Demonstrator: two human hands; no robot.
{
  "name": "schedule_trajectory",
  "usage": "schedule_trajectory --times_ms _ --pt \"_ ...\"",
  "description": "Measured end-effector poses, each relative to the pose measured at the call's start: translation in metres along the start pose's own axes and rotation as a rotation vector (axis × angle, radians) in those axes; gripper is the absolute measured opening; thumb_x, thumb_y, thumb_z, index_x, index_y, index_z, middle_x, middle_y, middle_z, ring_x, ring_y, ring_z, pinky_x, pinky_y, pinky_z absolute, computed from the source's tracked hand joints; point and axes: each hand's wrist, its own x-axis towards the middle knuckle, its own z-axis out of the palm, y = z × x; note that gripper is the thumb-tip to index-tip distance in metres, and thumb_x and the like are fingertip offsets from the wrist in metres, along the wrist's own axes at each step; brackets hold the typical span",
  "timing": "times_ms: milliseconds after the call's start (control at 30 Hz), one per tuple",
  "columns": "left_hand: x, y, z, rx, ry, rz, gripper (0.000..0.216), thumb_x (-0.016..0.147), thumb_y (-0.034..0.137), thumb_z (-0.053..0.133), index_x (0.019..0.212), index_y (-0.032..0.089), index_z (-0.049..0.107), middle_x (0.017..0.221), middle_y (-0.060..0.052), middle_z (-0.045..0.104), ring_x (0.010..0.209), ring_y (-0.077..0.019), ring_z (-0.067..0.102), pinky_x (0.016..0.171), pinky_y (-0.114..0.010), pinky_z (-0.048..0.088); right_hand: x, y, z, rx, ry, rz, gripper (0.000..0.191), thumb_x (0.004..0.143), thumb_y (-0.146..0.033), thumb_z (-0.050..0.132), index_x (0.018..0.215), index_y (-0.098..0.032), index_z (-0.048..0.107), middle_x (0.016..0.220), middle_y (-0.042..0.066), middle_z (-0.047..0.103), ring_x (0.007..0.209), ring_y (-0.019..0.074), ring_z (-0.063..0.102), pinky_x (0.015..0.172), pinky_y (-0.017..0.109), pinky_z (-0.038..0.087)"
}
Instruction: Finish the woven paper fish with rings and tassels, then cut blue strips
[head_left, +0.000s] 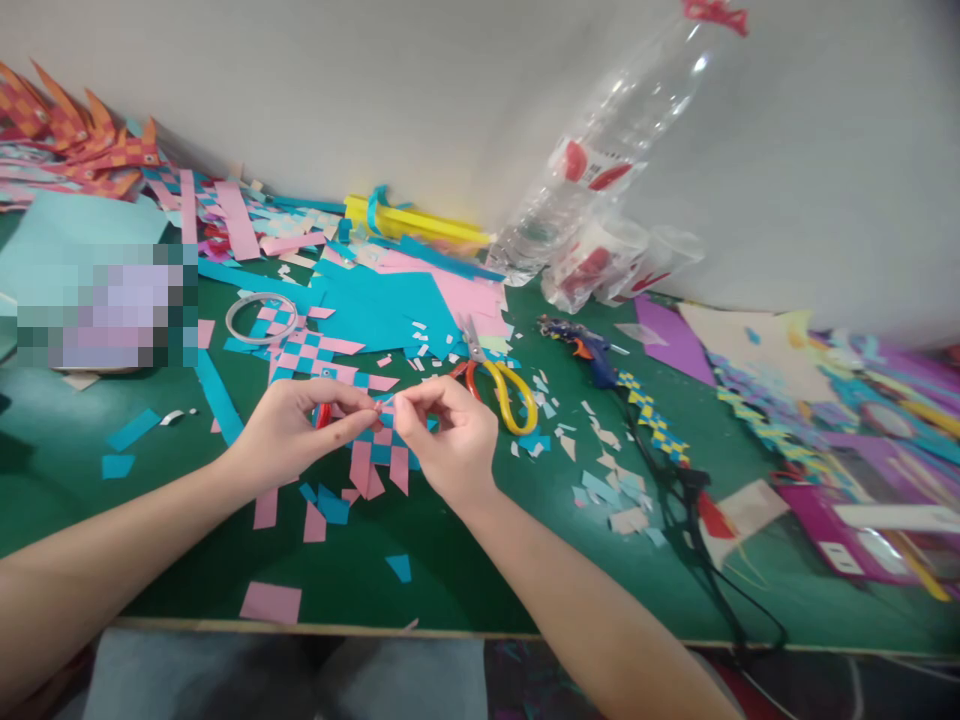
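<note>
Just above the green table, my left hand (pixel 311 415) and my right hand (pixel 448 430) meet with thumb and forefinger pinched. Between the fingertips shows a small pink piece of paper (pixel 387 407), mostly covered by the fingers, with both hands closed on it. Below and behind them lies a pink and blue woven paper piece (pixel 309 352); its loose strips stick out under the hands. Scissors (pixel 506 395) with a yellow and a red handle rest open just beyond my right hand. A bit of a red object (pixel 323 414) shows behind my left fingers.
A tape roll (pixel 262 318) lies on paper at left, near blue sheets (pixel 386 308). A plastic bottle (pixel 600 150) and clear cups (pixel 592 265) lean by the wall. A glue gun (pixel 589 355) lies right, its black cable (pixel 694 520) running forward. Paper scraps (pixel 619 490) litter the table (pixel 525 580).
</note>
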Motion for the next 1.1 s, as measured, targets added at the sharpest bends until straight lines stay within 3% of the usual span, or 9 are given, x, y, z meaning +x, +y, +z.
schedule_trajectory --times_ms 633,1100 --pt "0.0002 -0.0016 0.0002 -0.041 -0.14 0.012 0.021 0.086 0.035 0.059 0.078 0.02 0.069 0.069 -0.001 0.066 0.061 -0.0122 0.057 0.056 -0.021 0.048 -0.0001 0.0025 0.0004 0.008 -0.026 -0.014 0.009 0.079 -0.024 0.062 0.071 -0.021 0.062 0.055 -0.006 0.053 0.049 0.0083 0.049 0.05 0.023 0.045" --pt "0.0004 0.0007 -0.0021 -0.14 -0.203 -0.027 0.022 0.083 0.037 0.062 0.075 0.018 0.07 0.067 -0.002 0.066 0.057 -0.0119 0.057 0.054 -0.022 0.049 -0.0004 -0.0011 0.0003 -0.054 -0.063 -0.158 0.009 0.084 -0.023 0.06 0.076 -0.022 0.064 0.059 -0.004 0.063 0.049 0.0083 0.051 0.05 0.024 0.047"
